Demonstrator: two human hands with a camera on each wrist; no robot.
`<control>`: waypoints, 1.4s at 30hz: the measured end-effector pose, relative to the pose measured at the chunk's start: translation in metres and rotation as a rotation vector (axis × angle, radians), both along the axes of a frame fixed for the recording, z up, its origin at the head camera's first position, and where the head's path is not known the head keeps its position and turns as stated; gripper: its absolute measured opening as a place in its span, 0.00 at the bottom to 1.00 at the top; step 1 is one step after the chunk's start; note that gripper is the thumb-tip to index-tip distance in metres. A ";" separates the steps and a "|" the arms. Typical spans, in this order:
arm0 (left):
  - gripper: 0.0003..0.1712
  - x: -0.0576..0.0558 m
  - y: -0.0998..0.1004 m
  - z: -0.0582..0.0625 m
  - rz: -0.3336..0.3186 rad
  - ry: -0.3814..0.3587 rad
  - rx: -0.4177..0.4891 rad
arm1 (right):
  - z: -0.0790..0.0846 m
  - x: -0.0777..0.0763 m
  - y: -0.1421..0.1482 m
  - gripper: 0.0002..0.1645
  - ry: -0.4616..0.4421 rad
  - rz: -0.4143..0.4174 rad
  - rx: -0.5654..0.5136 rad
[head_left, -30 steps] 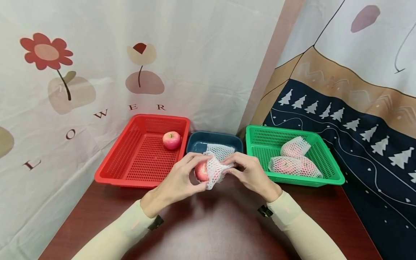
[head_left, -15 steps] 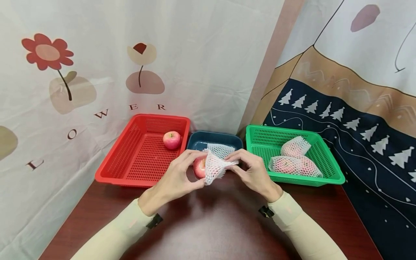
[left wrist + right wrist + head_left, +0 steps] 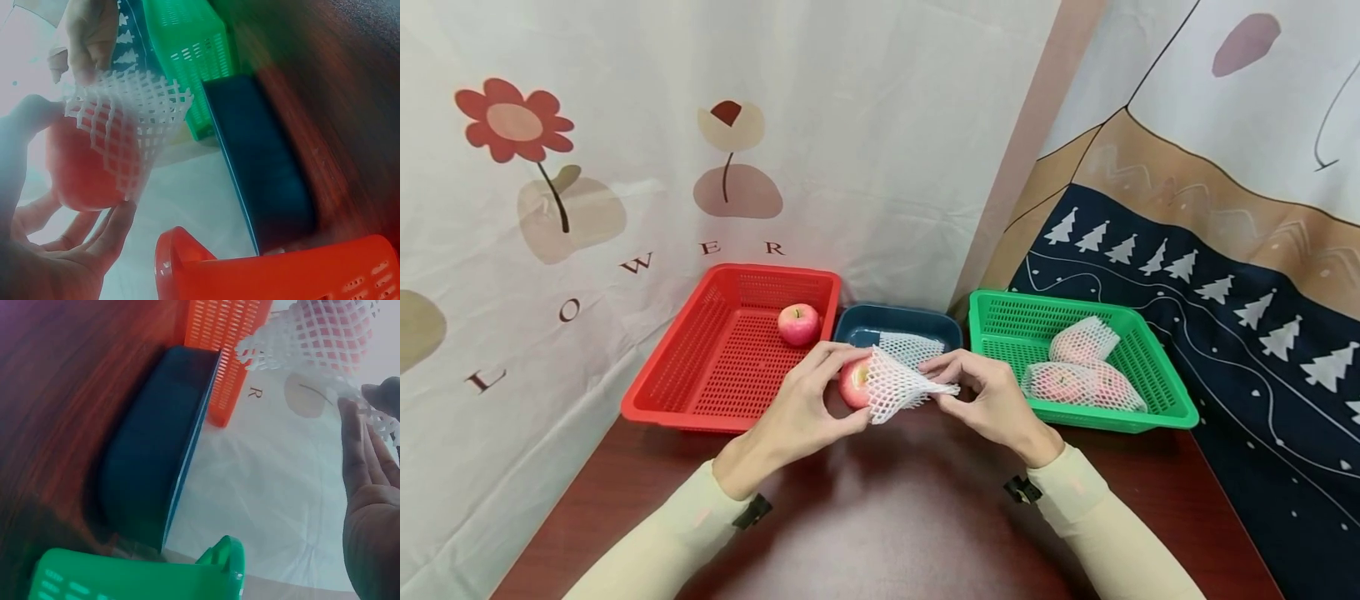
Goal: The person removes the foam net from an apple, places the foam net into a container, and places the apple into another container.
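Note:
My left hand grips a red apple between thumb and fingers, above the table in front of the blue tray. A white foam net sleeve covers the apple's right part; its left part is bare. My right hand pinches the sleeve's gathered right end. In the left wrist view the net spreads over the top and side of the apple, with the fingertips at its edge. The right wrist view shows the right thumb and fingers closed on the narrow twist of net.
A red basket at left holds one bare apple. The dark blue tray behind the hands contains more foam net. At right, a green basket has several net-covered apples. Printed curtains hang behind.
My right hand has drawn the sleeve's end rightward, so the net is stretched longer and tapers to a twist. My left hand has shifted slightly left and up with the apple.

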State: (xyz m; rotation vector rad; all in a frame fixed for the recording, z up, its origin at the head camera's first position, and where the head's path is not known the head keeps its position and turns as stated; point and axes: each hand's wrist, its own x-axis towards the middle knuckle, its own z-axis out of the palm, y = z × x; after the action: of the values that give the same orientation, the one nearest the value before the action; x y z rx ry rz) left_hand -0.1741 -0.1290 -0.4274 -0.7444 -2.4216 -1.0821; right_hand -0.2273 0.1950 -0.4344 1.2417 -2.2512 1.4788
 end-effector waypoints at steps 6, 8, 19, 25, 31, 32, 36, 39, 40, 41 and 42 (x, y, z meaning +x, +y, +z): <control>0.48 -0.001 0.000 0.002 0.002 0.015 0.022 | 0.007 -0.001 -0.001 0.31 0.027 -0.044 0.128; 0.47 -0.001 0.001 0.003 0.005 0.028 0.027 | 0.009 0.000 -0.001 0.31 0.039 -0.057 0.182; 0.47 -0.003 -0.001 0.002 0.045 0.037 0.008 | 0.016 0.001 0.003 0.16 0.058 -0.103 0.244; 0.47 -0.002 -0.004 0.004 0.044 0.038 -0.008 | 0.018 -0.001 0.008 0.15 0.015 -0.155 0.254; 0.47 -0.001 -0.009 0.005 0.038 0.026 -0.044 | 0.026 -0.002 0.013 0.18 0.008 -0.215 0.308; 0.47 -0.001 -0.010 0.005 0.037 0.026 -0.050 | 0.027 -0.003 0.013 0.20 0.012 -0.227 0.321; 0.47 0.001 -0.013 0.006 0.033 0.030 -0.074 | 0.031 -0.006 0.016 0.26 0.031 -0.264 0.360; 0.48 0.002 -0.016 0.006 0.033 0.024 -0.087 | 0.035 -0.008 0.017 0.23 0.050 -0.294 0.374; 0.48 0.003 -0.016 0.006 0.035 0.018 -0.093 | 0.036 -0.009 0.017 0.21 0.058 -0.304 0.378; 0.48 0.004 -0.017 0.006 0.035 0.011 -0.099 | 0.038 -0.010 0.016 0.18 0.065 -0.314 0.381; 0.48 0.004 -0.017 0.006 0.035 0.003 -0.104 | 0.039 -0.010 0.015 0.16 0.069 -0.325 0.387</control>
State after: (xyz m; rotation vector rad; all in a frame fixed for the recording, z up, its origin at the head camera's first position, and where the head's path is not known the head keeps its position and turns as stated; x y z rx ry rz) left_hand -0.1697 -0.1464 -0.4216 -0.7327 -2.4945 -0.9464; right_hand -0.2375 0.2103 -0.3953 0.9277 -2.6169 0.9026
